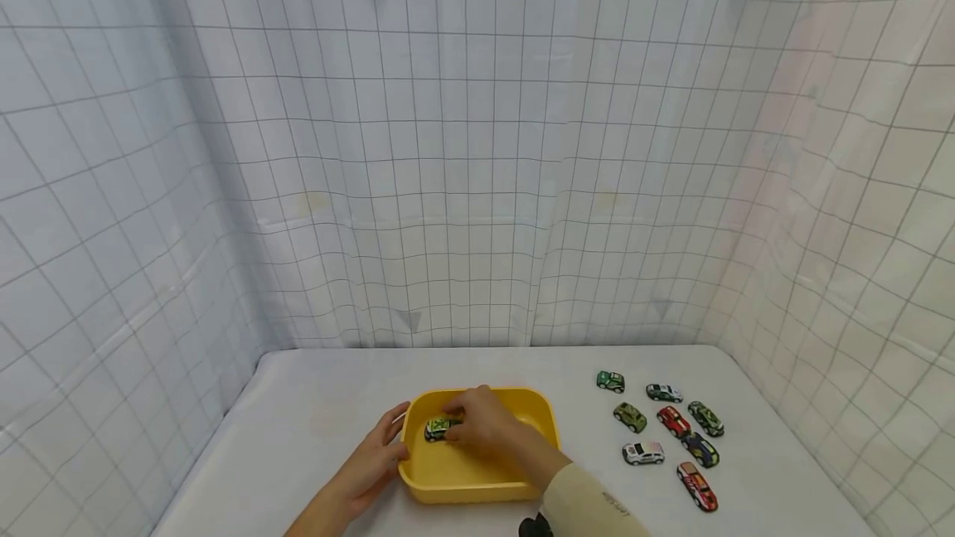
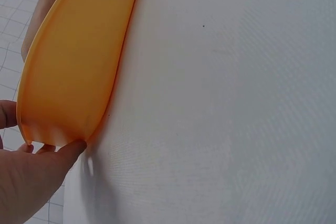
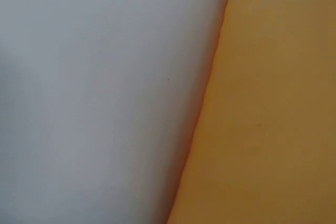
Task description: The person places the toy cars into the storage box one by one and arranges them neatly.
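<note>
A yellow plastic tray (image 1: 457, 494) with raised walls stands on the table. My left hand (image 1: 367, 464) rests against the outside of its left end, thumb toward the near side and fingers toward the far corner. In the left wrist view the left hand (image 2: 31, 179) touches the end wall of the tray (image 2: 73, 66) from outside. Reaching into the tray, my right hand (image 1: 485, 419) pinches a green patterned toy car (image 1: 438, 429) low over the tray floor. The right wrist view shows only the tray's wall (image 3: 268, 103) and table, not the hand.
Several toy cars lie to the right of the tray: a green one (image 1: 610, 380), an olive one (image 1: 630, 417), a white one (image 1: 643, 453) and a red one (image 1: 697, 486) among them. White gridded curtains (image 1: 477, 147) enclose the white table (image 1: 298, 421) at the back and sides.
</note>
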{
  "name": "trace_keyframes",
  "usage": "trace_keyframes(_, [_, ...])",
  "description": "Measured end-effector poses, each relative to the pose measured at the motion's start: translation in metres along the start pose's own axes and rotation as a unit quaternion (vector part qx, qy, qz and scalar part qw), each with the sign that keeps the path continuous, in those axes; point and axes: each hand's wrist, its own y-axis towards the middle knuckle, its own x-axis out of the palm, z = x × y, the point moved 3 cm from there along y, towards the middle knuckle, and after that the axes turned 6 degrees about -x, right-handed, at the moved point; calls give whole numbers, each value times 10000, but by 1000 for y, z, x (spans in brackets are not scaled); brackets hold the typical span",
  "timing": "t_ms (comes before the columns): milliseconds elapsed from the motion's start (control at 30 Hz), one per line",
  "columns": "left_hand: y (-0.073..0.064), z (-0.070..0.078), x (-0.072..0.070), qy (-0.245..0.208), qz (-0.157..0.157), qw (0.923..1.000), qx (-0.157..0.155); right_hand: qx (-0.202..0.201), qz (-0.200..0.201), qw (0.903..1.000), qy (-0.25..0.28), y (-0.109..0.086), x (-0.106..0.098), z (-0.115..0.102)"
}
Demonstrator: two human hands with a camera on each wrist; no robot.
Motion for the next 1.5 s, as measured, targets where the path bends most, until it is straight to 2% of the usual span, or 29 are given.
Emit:
trace_keyframes(267, [0,1,1,-16,30,10000,-18,-146,89,9998,-130,-1,-10,1])
trace_keyframes(600, [0,0,0,-26,135,9999,-15,-367,157,9992,30,-11,-20,2])
trace_keyframes(800, [1,-1,0,-23,110,9999,-20,-276,168,9994,80,-20,-30,4])
trace_keyframes(1067, [2,-1,0,1,129,9999,14,-461,310,9983,-179,-28,-47,5])
trace_keyframes(1500, [3,-1,-1,50,167,9998,4,-474,332,9977,-356,-39,-63,13])
